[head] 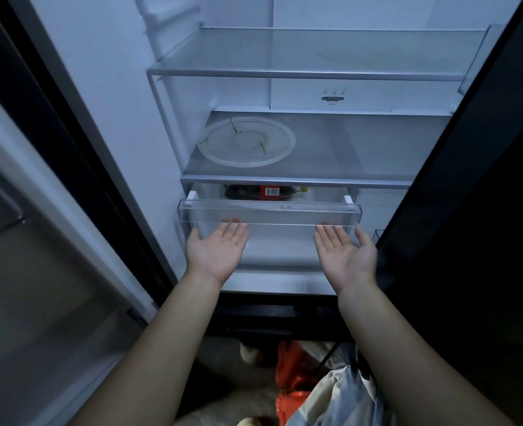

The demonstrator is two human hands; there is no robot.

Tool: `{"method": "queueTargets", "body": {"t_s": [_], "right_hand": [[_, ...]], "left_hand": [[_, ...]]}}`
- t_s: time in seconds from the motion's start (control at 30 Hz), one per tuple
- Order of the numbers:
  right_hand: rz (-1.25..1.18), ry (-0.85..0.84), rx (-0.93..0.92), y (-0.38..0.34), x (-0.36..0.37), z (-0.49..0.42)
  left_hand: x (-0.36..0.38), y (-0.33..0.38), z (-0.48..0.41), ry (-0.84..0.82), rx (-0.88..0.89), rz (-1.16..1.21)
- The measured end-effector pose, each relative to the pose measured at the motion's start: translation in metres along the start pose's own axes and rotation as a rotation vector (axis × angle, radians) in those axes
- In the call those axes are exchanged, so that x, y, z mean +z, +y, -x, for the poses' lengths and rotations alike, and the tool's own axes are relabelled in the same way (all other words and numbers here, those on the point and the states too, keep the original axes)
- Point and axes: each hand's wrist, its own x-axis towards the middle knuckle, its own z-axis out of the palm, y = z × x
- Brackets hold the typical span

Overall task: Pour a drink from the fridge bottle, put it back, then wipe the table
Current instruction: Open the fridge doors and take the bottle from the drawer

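A dark bottle (261, 192) with a red barcode label lies on its side inside the clear fridge drawer (269, 212), under the lower glass shelf. The drawer stands slightly pulled out. My left hand (218, 249) is palm up at the drawer's left front, its fingertips hooked under the clear front lip. My right hand (344, 250) is palm up at the right front, fingertips under the same lip. Neither hand touches the bottle.
A round clear plate (280, 155) lies on the lower glass shelf (361, 161); the upper shelf (315, 53) is bare. The open fridge doors (475, 210) flank both sides. Red and pale bags (312, 382) lie on the floor below.
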Motion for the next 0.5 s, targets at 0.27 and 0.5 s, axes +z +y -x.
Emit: {"method": "queueTargets", "body": {"t_s": [0.27,0.5], "right_hand": [[-0.010,-0.014,0.041,0.001,-0.031,0.044],[-0.003,-0.027,0.068,0.004,-0.054,0.078]], "left_hand": [[-0.019,-0.014,0.047,0.037,0.030,-0.014],[-0.042,-0.031,0.083,0.047,0.039,0.009]]}}
